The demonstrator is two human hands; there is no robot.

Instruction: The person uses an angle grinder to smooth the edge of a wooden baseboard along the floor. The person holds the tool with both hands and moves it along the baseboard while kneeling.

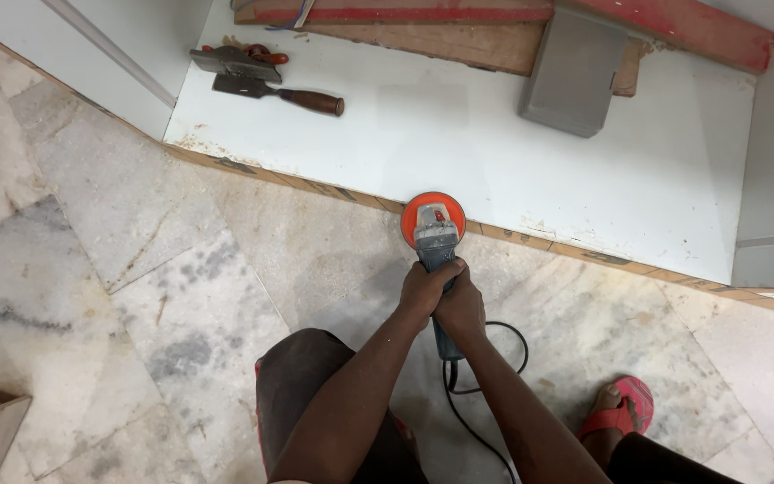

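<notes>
Covering the room, marble floor (136, 269) meets white board (494, 143).

We find the scene evenly and brightly lit from overhead, with no harsh glare. The white panel (512, 152) reflects softly; a faint shadow lies on the marble floor (136, 269) beneath the arms. Focus is sharp throughout. Straight edges bow slightly toward the frame's corners, indicating wide-angle distortion.
</notes>
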